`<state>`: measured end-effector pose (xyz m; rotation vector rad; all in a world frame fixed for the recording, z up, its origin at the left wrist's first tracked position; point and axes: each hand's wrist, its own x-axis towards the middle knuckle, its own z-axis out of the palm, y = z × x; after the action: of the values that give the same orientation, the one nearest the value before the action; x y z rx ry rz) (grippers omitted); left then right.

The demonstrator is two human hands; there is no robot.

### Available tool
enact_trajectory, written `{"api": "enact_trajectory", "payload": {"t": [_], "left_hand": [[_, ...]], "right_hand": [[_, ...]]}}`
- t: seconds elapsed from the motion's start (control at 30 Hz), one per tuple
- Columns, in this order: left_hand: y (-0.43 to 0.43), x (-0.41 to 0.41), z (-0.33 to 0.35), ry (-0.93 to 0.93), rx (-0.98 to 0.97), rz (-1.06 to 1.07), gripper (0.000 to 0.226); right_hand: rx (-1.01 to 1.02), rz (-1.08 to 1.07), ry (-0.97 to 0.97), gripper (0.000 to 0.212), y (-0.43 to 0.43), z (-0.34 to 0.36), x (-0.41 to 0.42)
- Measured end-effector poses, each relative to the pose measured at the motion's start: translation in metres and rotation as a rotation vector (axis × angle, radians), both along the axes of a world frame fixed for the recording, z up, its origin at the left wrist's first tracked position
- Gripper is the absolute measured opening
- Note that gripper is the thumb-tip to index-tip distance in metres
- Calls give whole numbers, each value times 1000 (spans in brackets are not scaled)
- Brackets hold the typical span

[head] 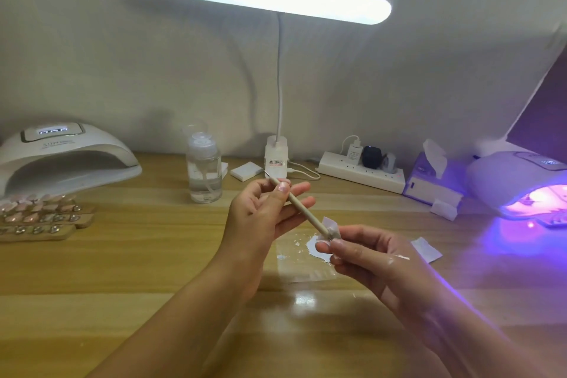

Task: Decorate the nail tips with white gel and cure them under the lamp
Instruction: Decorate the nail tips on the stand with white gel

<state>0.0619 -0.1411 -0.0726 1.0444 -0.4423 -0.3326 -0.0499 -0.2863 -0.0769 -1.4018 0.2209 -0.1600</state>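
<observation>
Your left hand (270, 209) grips the light, stiff brush (302, 210) by its shaft; right hand (368, 258) pinches a soft wipe (333, 228) round the likely delicate tip.

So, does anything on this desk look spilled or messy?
Yes, a little. Blobs and flecks of white gel lie on the clear sheet below the right hand, which bears a white streak, and a wipe scrap lies loose on the desk beside it. Nothing looks tipped or broken.
</observation>
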Motion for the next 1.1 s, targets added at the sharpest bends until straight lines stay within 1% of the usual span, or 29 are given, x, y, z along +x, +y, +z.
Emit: {"api": "enact_trajectory", "payload": {"t": [0.1, 0.17, 0.23, 0.27, 0.33, 0.37, 0.43, 0.5, 0.53, 0.6, 0.7, 0.77, 0.83, 0.93, 1.0, 1.1], "left_hand": [[-1, 0, 2, -6, 5, 48, 16], [3, 4, 3, 20, -15, 109, 16], [8, 10, 5, 60, -32, 157, 16], [8, 11, 5, 72, -23, 159, 16], [5, 5, 3, 80, 22, 108, 15], [1, -1, 1, 79, 49, 71, 14], [-8, -13, -4, 80, 91, 10, 12], [-9, -16, -4, 99, 107, 6, 13], [-8, -15, -2, 116, 102, 16, 14], [-4, -10, 1, 159, 79, 30, 18], [-2, -8, 5, 181, 72, 39, 20], [2, -3, 8, 187, 46, 88, 16], [10, 9, 15, 204, -9, 169, 11], [22, 21, 21, 215, -44, 245, 19], [21, 20, 19, 210, -17, 226, 21], [12, 13, 11, 213, 36, 196, 20]], "right_hand": [[-96, -43, 6, 33, -1, -1, 0], [-100, -62, -2, 30, -2, 0, 0], [-94, -145, -42, 26, -5, 2, -1], [-133, -222, -86, 22, -6, 1, -1], [-307, -380, -223, 13, -4, -2, 1], [-418, -416, -312, 14, 0, -5, 2], [-727, -418, -474, 22, 9, -14, 4], [-1074, -410, -562, 26, 15, -21, 5], [-1181, -397, -580, 28, 15, -23, 5], [-1313, -370, -597, 30, 13, -21, 4], [-1488, -394, -632, 27, 9, -20, 3], [-1481, -392, -606, 24, 2, -23, 3], [-1385, -430, -553, 27, -9, -23, 2], [-1212, -604, -477, 22, -27, -17, 2], [-1201, -671, -379, 16, -35, -14, 8], [-1237, -613, -174, 21, -46, -16, 25]]}}
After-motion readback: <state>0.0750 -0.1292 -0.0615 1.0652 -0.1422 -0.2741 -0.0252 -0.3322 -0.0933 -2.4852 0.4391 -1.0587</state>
